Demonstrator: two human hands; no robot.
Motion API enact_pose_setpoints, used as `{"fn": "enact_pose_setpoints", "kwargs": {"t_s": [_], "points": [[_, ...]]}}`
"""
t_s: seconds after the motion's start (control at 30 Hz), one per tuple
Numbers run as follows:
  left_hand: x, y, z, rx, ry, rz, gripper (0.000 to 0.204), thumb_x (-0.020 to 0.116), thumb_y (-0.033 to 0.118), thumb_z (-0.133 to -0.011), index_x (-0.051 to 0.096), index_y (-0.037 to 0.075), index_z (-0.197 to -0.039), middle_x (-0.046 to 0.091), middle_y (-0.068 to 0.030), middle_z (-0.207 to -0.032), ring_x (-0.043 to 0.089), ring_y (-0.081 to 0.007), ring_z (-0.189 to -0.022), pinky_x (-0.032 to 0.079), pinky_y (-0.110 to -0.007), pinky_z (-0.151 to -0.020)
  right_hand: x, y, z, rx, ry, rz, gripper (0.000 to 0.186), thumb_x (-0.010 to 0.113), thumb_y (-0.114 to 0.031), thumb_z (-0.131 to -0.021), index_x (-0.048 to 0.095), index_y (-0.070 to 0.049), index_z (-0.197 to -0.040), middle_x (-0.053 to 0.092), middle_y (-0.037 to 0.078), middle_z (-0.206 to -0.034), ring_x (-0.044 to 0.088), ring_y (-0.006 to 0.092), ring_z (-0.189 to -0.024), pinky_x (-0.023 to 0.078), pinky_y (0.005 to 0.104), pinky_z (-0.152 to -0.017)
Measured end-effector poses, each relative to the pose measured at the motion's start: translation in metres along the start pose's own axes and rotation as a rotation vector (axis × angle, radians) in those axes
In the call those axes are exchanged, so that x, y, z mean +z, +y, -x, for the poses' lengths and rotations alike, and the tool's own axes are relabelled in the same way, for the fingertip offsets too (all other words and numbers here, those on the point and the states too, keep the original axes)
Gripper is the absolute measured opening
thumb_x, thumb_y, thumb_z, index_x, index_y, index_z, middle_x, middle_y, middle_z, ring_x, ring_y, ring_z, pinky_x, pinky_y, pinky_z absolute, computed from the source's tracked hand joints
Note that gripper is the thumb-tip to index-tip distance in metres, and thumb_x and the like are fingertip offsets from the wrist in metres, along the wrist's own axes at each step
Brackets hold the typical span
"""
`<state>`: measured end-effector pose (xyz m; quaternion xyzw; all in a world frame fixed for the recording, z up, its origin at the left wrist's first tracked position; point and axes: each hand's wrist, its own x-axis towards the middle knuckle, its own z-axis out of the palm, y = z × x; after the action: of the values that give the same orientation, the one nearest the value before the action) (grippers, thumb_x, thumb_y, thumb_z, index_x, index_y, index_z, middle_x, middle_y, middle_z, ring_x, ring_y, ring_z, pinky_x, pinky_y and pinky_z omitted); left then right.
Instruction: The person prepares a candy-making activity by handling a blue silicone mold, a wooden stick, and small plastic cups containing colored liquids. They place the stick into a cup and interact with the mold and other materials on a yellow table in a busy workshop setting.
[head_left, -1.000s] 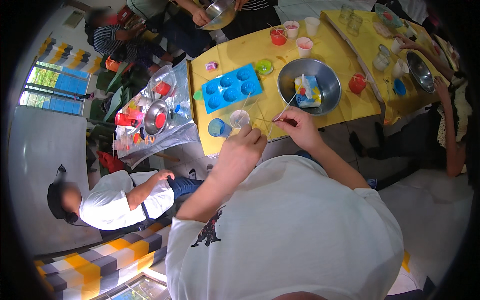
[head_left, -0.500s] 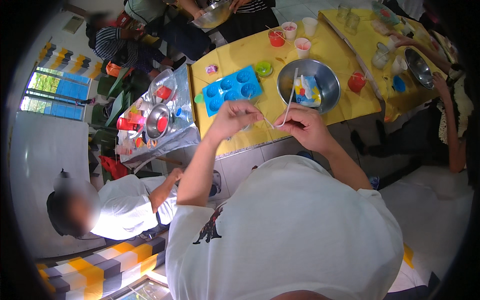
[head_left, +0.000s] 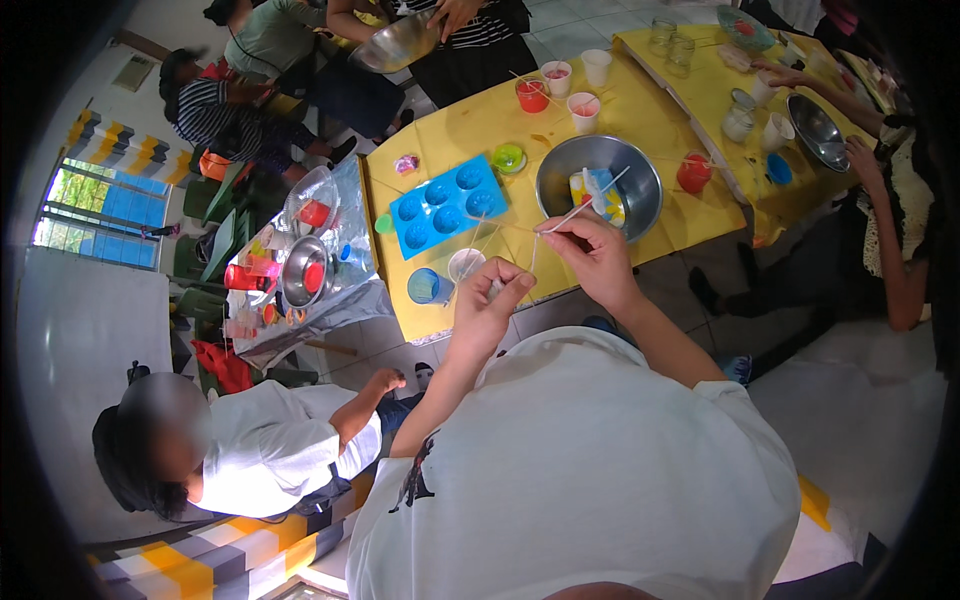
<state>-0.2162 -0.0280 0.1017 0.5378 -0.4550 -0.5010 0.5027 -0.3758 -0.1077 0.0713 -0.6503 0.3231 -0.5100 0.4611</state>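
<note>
Both my hands are raised over the near edge of the yellow-covered table, working a thin white string (head_left: 533,255). My right hand (head_left: 598,262) pinches it between thumb and fingers, and a pale straight strand sticks out past the fingertips toward the bowl. Lower and to the left, my left hand (head_left: 490,302) is closed with its thumb against the fingers, at the string's lower end. Something small and white shows in its grip. Beyond my right hand stands a metal bowl (head_left: 650,190) holding a white, blue and yellow packet (head_left: 606,206). A white cup (head_left: 466,262) and a blue cup (head_left: 424,286) stand by my left hand.
A blue silicone mold (head_left: 447,205) lies left of the bowl, near a green dish (head_left: 509,158). Farther back are a red cup (head_left: 532,96) and several white cups. Another red cup (head_left: 694,172) stands right of the bowl. A person in white (head_left: 285,440) is at my left.
My left hand has moved down, away from my right, which has shifted slightly. The tall string loop above my right hand is gone. The blue and white cups near my left hand now show.
</note>
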Motion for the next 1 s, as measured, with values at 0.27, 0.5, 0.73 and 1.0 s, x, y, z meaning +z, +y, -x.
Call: {"fn": "enact_pose_setpoints", "kwargs": {"t_s": [0.27,0.5,0.73,1.0], "points": [[-0.025,0.001,-0.004,0.079,-0.133,-0.374,0.018,0.064,0.018,-0.090,0.066,0.000,-0.092,0.061,-0.0002,-0.083,0.048,-0.0072,-0.070,0.039,-0.023,-0.064,0.002,0.002,-0.001,-0.064,-0.077,0.082,0.008,0.064,-0.002,-0.083,0.065,-0.001,-0.091,0.057,0.008,-0.081,0.058,0.0176,-0.067,0.046,0.0267,-0.059],[-0.009,-0.016,-0.019,0.109,0.081,-0.107,0.018,0.068,0.018,-0.088,0.067,0.000,-0.091,0.066,-0.0016,-0.087,0.043,-0.0005,-0.063,0.032,-0.017,-0.053,0.002,-0.008,0.001,0.014,-0.144,0.018,0.010,0.064,-0.002,-0.083,0.067,-0.002,-0.093,0.060,0.008,-0.085,0.060,0.0155,-0.070,0.046,0.0270,-0.060],[0.001,-0.023,-0.017,-0.009,0.167,0.045,0.014,0.071,0.015,-0.085,0.068,0.001,-0.086,0.064,0.0007,-0.074,0.041,-0.0020,-0.057,0.030,-0.019,-0.050,0.009,0.002,0.011,0.040,-0.132,-0.099,0.012,0.062,0.001,-0.085,0.066,-0.002,-0.096,0.060,0.005,-0.090,0.058,0.0107,-0.076,0.046,0.0228,-0.065],[-0.003,-0.012,-0.016,0.112,0.103,-0.188,0.010,0.071,0.012,-0.084,0.067,0.002,-0.082,0.063,0.0006,-0.072,0.042,-0.0020,-0.057,0.030,-0.019,-0.051,0.000,0.003,0.007,0.011,-0.050,-0.139,0.008,0.066,-0.005,-0.084,0.067,0.001,-0.089,0.064,0.007,-0.087,0.060,0.0117,-0.072,0.047,0.0235,-0.063]]}}
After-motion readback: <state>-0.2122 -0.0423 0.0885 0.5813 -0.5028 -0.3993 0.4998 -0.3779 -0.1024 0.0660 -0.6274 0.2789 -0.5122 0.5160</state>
